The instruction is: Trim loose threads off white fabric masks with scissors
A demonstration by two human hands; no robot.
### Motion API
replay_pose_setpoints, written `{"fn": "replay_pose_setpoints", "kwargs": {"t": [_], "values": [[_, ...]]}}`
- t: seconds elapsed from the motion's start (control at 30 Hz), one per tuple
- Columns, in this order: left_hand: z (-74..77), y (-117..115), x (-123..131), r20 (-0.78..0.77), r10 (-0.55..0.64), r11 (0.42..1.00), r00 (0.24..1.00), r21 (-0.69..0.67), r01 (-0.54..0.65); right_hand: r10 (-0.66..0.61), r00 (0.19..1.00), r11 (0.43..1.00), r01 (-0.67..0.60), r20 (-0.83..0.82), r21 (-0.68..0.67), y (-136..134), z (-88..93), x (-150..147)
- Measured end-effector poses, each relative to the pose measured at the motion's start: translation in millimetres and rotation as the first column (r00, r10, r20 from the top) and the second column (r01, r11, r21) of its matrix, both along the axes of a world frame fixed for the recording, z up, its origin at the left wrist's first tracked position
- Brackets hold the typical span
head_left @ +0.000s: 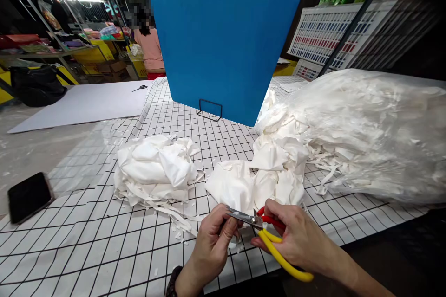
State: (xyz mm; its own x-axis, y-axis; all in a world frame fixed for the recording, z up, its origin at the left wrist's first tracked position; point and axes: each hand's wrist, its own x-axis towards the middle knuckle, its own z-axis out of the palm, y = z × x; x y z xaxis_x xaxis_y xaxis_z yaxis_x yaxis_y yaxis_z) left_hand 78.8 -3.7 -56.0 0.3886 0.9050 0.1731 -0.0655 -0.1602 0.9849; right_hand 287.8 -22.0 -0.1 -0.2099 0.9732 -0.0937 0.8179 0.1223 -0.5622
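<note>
My right hand [292, 234] grips a pair of scissors [249, 218] with one red and one yellow handle. The blades point left and stand slightly apart at my left fingertips. My left hand [214, 241] is closed, thumb against fingers, on a small piece of white cloth [236, 243] that is mostly hidden. Just beyond both hands lie loose white cloth pieces [232, 183]. To the left is a pile of white cloth [156, 167] with thin strips trailing from it toward my left hand. Small white scraps [179, 232] are scattered beside that hand.
A large clear plastic bag [376, 134] full of white cloth spills open at the right. Behind the work, a tall blue board [226, 41] stands on a wire stand [210, 110]. A phone [29, 197] lies left on the checked tablecloth [83, 246]. A person [149, 48] is in the background.
</note>
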Motion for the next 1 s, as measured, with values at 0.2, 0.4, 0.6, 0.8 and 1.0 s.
{"fn": "replay_pose_setpoints", "kwargs": {"t": [0.2,0.4,0.6,0.8,1.0], "values": [[-2.7,0,0,0.043,0.009,0.999,0.999,-0.033,-0.008,-0.010,0.995,1.000,0.009,-0.098,-0.010,0,-6.4,1],[0.4,3,-4,0.069,0.036,0.999,0.997,-0.015,-0.035,-0.189,0.854,0.965,0.070,-0.484,-0.254,20,-8.4,28],[6.9,8,-19,0.173,0.128,0.992,0.977,-0.040,-0.123,-0.293,0.797,0.956,0.252,-0.528,-0.150,68,-8.0,60],[12.9,21,-50,0.361,0.314,0.949,0.878,-0.129,-0.286,-0.129,0.900,0.981,0.054,-0.416,-0.189,105,-21.1,27],[16.0,29,-79,0.458,0.429,0.903,0.778,-0.215,-0.372,-0.085,0.855,0.981,-0.018,-0.512,-0.191,125,-29.0,3]]}}
